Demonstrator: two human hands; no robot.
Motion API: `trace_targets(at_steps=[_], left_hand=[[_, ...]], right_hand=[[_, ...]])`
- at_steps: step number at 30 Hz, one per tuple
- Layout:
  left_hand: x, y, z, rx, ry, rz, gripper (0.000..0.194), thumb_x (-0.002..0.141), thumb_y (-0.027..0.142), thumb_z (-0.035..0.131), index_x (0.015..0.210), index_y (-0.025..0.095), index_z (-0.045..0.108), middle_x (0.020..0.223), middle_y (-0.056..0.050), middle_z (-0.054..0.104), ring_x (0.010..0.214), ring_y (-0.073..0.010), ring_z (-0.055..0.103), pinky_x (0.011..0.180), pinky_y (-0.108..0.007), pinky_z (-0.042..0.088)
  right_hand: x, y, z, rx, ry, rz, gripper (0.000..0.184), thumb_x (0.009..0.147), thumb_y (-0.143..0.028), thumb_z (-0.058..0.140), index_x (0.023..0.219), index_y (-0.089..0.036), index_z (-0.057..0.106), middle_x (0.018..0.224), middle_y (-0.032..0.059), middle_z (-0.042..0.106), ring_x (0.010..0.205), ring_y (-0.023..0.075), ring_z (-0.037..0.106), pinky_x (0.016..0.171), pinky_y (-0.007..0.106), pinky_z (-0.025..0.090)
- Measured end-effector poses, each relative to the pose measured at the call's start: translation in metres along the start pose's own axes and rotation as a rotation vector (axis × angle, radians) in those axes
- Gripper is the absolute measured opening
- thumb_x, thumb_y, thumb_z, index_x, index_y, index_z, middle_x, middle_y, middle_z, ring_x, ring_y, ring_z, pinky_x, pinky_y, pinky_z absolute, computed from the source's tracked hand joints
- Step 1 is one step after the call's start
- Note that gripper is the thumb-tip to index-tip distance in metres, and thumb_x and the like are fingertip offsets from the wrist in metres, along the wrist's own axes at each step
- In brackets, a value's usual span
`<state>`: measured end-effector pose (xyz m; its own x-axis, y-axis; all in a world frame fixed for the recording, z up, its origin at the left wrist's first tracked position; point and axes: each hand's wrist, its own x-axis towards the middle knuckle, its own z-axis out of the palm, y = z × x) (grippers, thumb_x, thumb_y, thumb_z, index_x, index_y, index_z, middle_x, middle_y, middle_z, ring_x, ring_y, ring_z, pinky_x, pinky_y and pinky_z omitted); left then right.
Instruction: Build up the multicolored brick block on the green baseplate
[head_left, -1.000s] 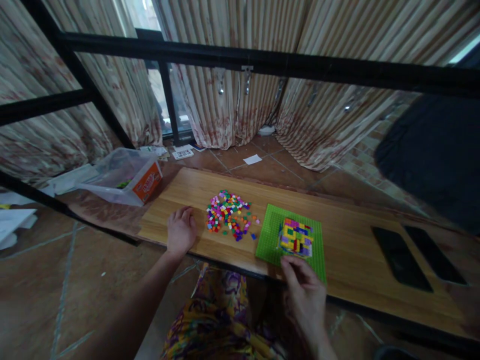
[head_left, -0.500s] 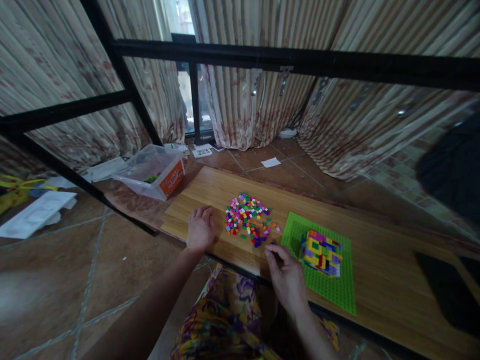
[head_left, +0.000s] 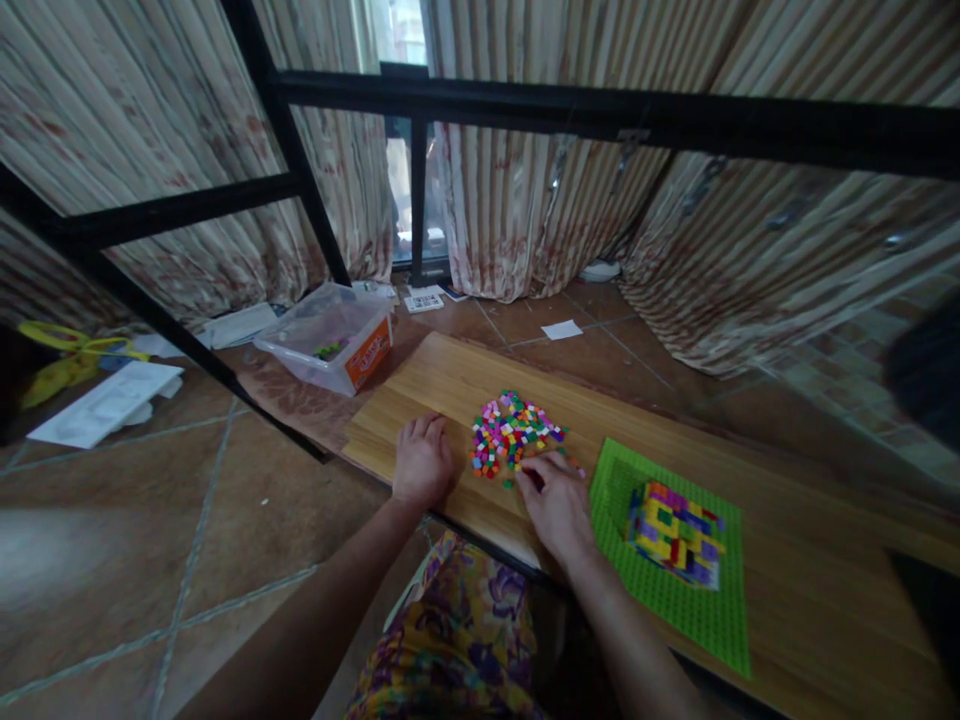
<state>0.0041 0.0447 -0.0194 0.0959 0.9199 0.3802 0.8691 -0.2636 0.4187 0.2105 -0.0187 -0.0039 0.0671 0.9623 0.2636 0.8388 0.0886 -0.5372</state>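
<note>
A loose pile of small coloured toy bricks lies on the wooden tabletop. My right hand is at the near right edge of the pile, its thumb and forefinger pinched together low over the bricks. Whatever sits between those fingertips is too small to make out. To the left of the pile, my left hand rests on the wood, fingers stretched out and loosely bent, holding nothing. On the right lies a green baseplate bearing a blocky multicoloured brick build, mostly yellow, purple and red on top.
A clear plastic bin with an orange label and some green pieces stands beyond the table's left end. Black metal bars cross in front of the curtains. White paper lies on the tiled floor. A dark flat object is at the right.
My right hand has moved forward from the table's near edge to the pile's edge. My left hand stays resting in place. The whole view has shifted slightly.
</note>
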Motion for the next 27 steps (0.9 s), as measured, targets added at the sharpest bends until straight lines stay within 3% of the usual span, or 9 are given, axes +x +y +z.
trace_targets(at_steps=[8, 13, 18, 22, 27], left_hand=[[-0.001, 0.0, 0.001, -0.012, -0.006, -0.01, 0.033, 0.09, 0.018, 0.042, 0.115, 0.016, 0.064, 0.12, -0.01, 0.064, 0.107, -0.0271, 0.055, 0.098, -0.044, 0.043], [0.0, 0.0, 0.001, -0.005, 0.005, -0.012, 0.033, 0.09, 0.019, 0.042, 0.113, 0.015, 0.064, 0.12, -0.012, 0.064, 0.108, -0.0276, 0.054, 0.099, -0.045, 0.043], [0.0, -0.001, 0.001, -0.003, -0.007, 0.005, 0.034, 0.09, 0.019, 0.04, 0.113, 0.016, 0.064, 0.12, -0.012, 0.064, 0.106, -0.0279, 0.055, 0.097, -0.046, 0.044], [0.002, -0.003, 0.0, 0.013, 0.007, 0.01, 0.033, 0.089, 0.021, 0.041, 0.111, 0.016, 0.065, 0.116, -0.011, 0.065, 0.108, -0.0288, 0.055, 0.097, -0.045, 0.043], [0.005, -0.008, 0.001, 0.038, 0.019, 0.059, 0.034, 0.089, 0.024, 0.039, 0.109, 0.014, 0.064, 0.115, -0.013, 0.065, 0.104, -0.0301, 0.056, 0.094, -0.046, 0.044]], right_hand=[[0.004, 0.014, -0.011, -0.048, 0.048, 0.016, 0.023, 0.087, -0.026, 0.049, 0.088, -0.022, 0.072, 0.092, 0.0061, 0.066, 0.085, 0.0195, 0.059, 0.08, 0.033, 0.045], [0.004, 0.001, -0.002, -0.113, 0.008, -0.024, 0.019, 0.088, -0.029, 0.053, 0.09, -0.022, 0.071, 0.098, 0.007, 0.065, 0.093, 0.0229, 0.056, 0.086, 0.037, 0.042], [0.005, -0.012, 0.007, -0.201, 0.05, -0.024, 0.016, 0.088, -0.027, 0.055, 0.085, -0.022, 0.07, 0.1, 0.0085, 0.065, 0.093, 0.0247, 0.054, 0.085, 0.039, 0.038], [-0.002, -0.022, -0.005, -0.034, 0.049, 0.046, 0.018, 0.089, -0.024, 0.051, 0.09, -0.021, 0.068, 0.095, 0.0068, 0.066, 0.092, 0.0224, 0.058, 0.087, 0.036, 0.042], [-0.045, -0.023, -0.032, 0.368, 0.123, 0.265, 0.015, 0.087, -0.031, 0.055, 0.089, -0.024, 0.068, 0.082, 0.0009, 0.067, 0.071, 0.016, 0.062, 0.068, 0.027, 0.047]])
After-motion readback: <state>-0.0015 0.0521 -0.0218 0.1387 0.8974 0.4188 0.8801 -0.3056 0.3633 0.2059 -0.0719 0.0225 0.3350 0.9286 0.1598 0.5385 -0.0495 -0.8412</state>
